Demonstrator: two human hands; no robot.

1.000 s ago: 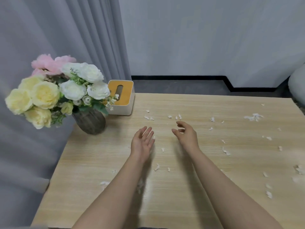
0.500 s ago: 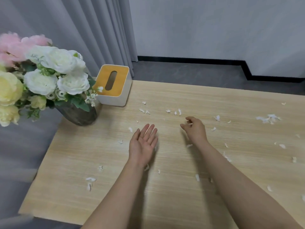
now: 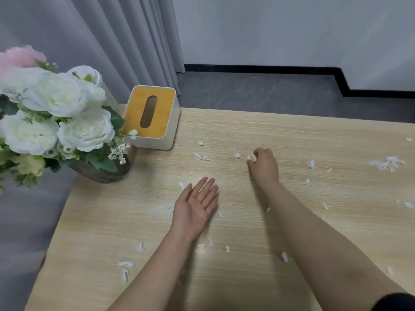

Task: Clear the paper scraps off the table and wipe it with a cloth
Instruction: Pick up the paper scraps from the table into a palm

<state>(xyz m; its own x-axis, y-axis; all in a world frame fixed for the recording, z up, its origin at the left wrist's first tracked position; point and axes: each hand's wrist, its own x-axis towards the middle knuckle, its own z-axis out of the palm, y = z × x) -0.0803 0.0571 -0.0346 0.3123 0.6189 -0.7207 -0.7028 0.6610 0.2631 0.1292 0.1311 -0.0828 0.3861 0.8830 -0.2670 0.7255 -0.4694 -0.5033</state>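
Our right hand point(image 3: 261, 163) has reached forward and pinches a paper scrap point(image 3: 252, 157); our left hand point(image 3: 195, 206) (palm up, open) waits nearer, ready to receive.

Right hand point(image 3: 263, 166) pinching a paper scrap point(image 3: 253, 157); left hand point(image 3: 195, 208) palm-up.

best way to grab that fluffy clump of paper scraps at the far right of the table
Take the clump of scraps from above, fingertips closing in from both long sides at its thicker middle. It lies flat and loose on the table, spread sideways in wispy bits, so a gathering pinch suits it better than one edge. The right hand is nearer, though it already pinches a scrap.
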